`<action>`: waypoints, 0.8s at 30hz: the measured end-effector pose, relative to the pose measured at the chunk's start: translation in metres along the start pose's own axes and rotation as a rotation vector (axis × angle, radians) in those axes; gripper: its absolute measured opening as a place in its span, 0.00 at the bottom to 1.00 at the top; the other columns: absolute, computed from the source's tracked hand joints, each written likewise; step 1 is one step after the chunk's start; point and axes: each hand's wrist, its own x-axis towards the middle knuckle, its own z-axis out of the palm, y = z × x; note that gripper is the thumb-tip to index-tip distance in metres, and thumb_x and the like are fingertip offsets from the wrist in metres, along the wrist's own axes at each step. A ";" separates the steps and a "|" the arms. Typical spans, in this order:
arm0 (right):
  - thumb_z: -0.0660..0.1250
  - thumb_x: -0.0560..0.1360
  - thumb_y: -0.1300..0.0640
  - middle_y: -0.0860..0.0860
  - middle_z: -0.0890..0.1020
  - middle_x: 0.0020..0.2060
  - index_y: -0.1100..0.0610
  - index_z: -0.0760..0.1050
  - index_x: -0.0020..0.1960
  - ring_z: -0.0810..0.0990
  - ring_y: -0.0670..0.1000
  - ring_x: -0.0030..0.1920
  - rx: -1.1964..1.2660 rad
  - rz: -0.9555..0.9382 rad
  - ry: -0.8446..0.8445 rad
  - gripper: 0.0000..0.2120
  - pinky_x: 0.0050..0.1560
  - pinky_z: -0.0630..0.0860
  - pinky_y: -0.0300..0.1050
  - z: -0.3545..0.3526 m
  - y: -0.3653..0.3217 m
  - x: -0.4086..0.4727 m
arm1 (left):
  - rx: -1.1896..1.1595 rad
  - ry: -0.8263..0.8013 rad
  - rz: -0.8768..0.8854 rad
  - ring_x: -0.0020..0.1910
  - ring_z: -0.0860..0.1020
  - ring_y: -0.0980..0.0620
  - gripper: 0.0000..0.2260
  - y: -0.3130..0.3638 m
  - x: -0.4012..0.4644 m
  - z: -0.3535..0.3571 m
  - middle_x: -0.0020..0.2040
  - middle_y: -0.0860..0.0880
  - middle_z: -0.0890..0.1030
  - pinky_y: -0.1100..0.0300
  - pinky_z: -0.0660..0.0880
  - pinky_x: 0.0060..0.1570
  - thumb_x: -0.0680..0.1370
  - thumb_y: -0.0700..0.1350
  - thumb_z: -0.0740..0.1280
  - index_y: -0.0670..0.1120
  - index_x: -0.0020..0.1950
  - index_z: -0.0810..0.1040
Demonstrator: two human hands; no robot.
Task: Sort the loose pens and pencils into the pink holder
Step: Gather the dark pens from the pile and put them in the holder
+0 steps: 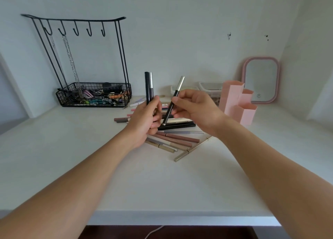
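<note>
Fingers of the left hand were wrapped around a thick dark tube with a silver band, holding it upright above the white desk. At far left a black wire rack stood against the wall, chains hanging from its hooks and its basket full of small clutter. Moving right, the right hand pinched a slim black pen with a silver cap between thumb and fingertips, tilted with the silver end up and leaning right; its lower tip sat just beside the left palm. Beneath and between both hands a loose pile of pens and pencils lay fanned on the desk in brown, mauve, gold, black and pale shades, some crossing one another. Behind the right hand were two clear containers. Further right stood the pink holder, upright, with several tall compartments, none showing any pen from this angle. Just behind it a pink-framed mirror leaned against the wall.
</note>
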 end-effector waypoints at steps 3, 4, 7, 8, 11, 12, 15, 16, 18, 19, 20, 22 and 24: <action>0.70 0.76 0.66 0.58 0.83 0.34 0.63 0.75 0.46 0.82 0.51 0.32 0.006 -0.024 -0.019 0.04 0.37 0.81 0.42 0.012 0.004 -0.002 | 0.109 -0.093 0.033 0.23 0.61 0.56 0.20 0.000 -0.001 0.000 0.28 0.52 0.65 0.67 0.58 0.21 0.71 0.66 0.71 0.50 0.39 0.75; 0.71 0.75 0.66 0.57 0.83 0.33 0.62 0.76 0.46 0.82 0.51 0.32 0.005 -0.027 -0.008 0.04 0.37 0.81 0.42 0.014 0.005 -0.002 | 0.166 -0.123 0.067 0.23 0.64 0.57 0.20 -0.002 -0.003 0.000 0.28 0.53 0.67 0.67 0.59 0.21 0.68 0.64 0.74 0.49 0.41 0.75; 0.73 0.73 0.66 0.58 0.83 0.37 0.63 0.79 0.44 0.80 0.53 0.35 0.015 -0.012 0.004 0.04 0.38 0.79 0.43 0.016 0.008 -0.003 | 0.357 -0.174 0.217 0.29 0.76 0.59 0.12 -0.007 -0.005 0.000 0.31 0.58 0.77 0.67 0.70 0.28 0.70 0.52 0.78 0.50 0.48 0.80; 0.74 0.72 0.66 0.58 0.83 0.37 0.63 0.79 0.44 0.80 0.54 0.35 0.019 0.003 0.005 0.04 0.37 0.79 0.43 0.017 0.009 -0.004 | 0.409 -0.190 0.248 0.33 0.78 0.59 0.10 -0.008 -0.005 0.001 0.33 0.57 0.80 0.67 0.72 0.33 0.72 0.48 0.77 0.48 0.50 0.80; 0.76 0.70 0.64 0.53 0.84 0.31 0.63 0.80 0.40 0.82 0.51 0.30 -0.026 0.039 0.003 0.05 0.33 0.79 0.39 0.018 0.010 -0.006 | 0.512 -0.228 0.251 0.31 0.72 0.55 0.08 -0.011 -0.005 -0.001 0.30 0.52 0.74 0.61 0.67 0.34 0.78 0.46 0.70 0.45 0.42 0.77; 0.77 0.70 0.62 0.49 0.83 0.29 0.62 0.81 0.40 0.81 0.46 0.28 -0.098 0.023 0.025 0.06 0.31 0.77 0.34 0.018 0.010 -0.006 | 0.520 -0.228 0.233 0.29 0.69 0.54 0.09 -0.011 -0.005 -0.001 0.29 0.53 0.72 0.60 0.65 0.32 0.80 0.48 0.68 0.49 0.40 0.77; 0.77 0.71 0.56 0.42 0.79 0.24 0.58 0.82 0.38 0.72 0.39 0.23 -0.273 -0.088 0.148 0.08 0.27 0.68 0.28 0.008 0.007 0.001 | 0.438 -0.137 0.198 0.26 0.67 0.55 0.13 -0.006 -0.003 -0.004 0.26 0.54 0.70 0.63 0.63 0.26 0.83 0.52 0.63 0.52 0.39 0.75; 0.77 0.71 0.54 0.42 0.79 0.25 0.57 0.82 0.38 0.72 0.40 0.24 -0.339 -0.127 0.184 0.08 0.27 0.69 0.30 0.001 0.005 0.004 | 0.401 -0.083 0.191 0.26 0.70 0.55 0.14 -0.004 -0.001 -0.006 0.26 0.54 0.70 0.63 0.65 0.24 0.84 0.54 0.62 0.49 0.40 0.74; 0.78 0.70 0.54 0.44 0.81 0.30 0.57 0.83 0.40 0.73 0.40 0.26 -0.573 -0.175 0.169 0.07 0.31 0.70 0.31 -0.015 0.001 0.007 | 0.314 0.039 0.164 0.29 0.78 0.52 0.16 0.001 0.003 -0.012 0.25 0.54 0.70 0.63 0.68 0.22 0.84 0.56 0.61 0.46 0.42 0.71; 0.78 0.70 0.55 0.45 0.82 0.32 0.56 0.84 0.40 0.73 0.39 0.27 -0.727 -0.172 0.110 0.05 0.33 0.70 0.31 -0.022 0.002 0.008 | 0.269 0.094 0.147 0.28 0.78 0.51 0.16 0.002 0.004 -0.015 0.25 0.54 0.70 0.63 0.67 0.21 0.84 0.56 0.61 0.46 0.42 0.70; 0.78 0.70 0.56 0.44 0.82 0.33 0.55 0.84 0.41 0.75 0.39 0.28 -0.873 -0.156 0.033 0.04 0.35 0.70 0.31 -0.028 0.003 0.008 | 0.231 0.135 0.131 0.26 0.74 0.52 0.17 0.002 0.005 -0.016 0.25 0.54 0.69 0.63 0.64 0.20 0.83 0.56 0.61 0.47 0.41 0.70; 0.77 0.70 0.57 0.42 0.82 0.34 0.53 0.85 0.42 0.77 0.40 0.32 -1.080 -0.101 -0.095 0.02 0.36 0.70 0.33 -0.033 0.009 0.008 | 0.187 0.186 0.110 0.23 0.64 0.53 0.19 0.002 0.006 -0.018 0.25 0.54 0.66 0.64 0.57 0.21 0.83 0.57 0.62 0.48 0.36 0.68; 0.77 0.70 0.57 0.40 0.81 0.34 0.52 0.85 0.42 0.77 0.36 0.32 -1.162 -0.061 -0.148 0.02 0.33 0.67 0.29 -0.035 0.016 0.009 | 0.161 0.232 0.087 0.22 0.59 0.54 0.22 0.002 0.006 -0.020 0.24 0.53 0.63 0.63 0.55 0.21 0.82 0.57 0.64 0.51 0.31 0.66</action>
